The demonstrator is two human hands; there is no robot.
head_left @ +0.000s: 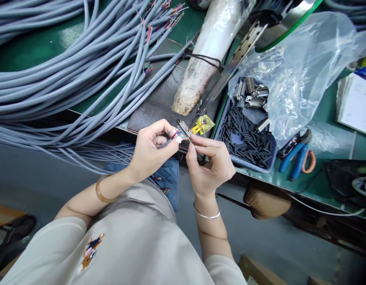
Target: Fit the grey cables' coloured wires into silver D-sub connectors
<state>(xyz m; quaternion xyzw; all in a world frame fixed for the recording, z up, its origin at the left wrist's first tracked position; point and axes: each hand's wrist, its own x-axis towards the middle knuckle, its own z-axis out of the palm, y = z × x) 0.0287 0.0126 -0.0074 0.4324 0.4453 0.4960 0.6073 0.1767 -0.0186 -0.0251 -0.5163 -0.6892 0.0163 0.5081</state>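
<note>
My left hand (154, 148) pinches the end of a grey cable whose thin coloured wires (183, 136) fan out past white-covered fingertips. These wires run to a metal multi-pin connector (184, 130), held tilted just in front of the table edge. My right hand (211, 160) is closed with thumb and forefinger on the connector's near end. Right behind the connector is a small yellow piece (205, 124) with a slotted shape. A soldering tip may be near it, but I cannot make it out.
Many grey cables (82, 75) with stripped ends cover the left. A plastic-wrapped pipe (200, 59) slants down at centre. To the right stand a blue bin (272, 164) of black tubes (242, 134) and connectors (256, 95), a plastic bag (301, 71), and blue-handled cutters (298, 154).
</note>
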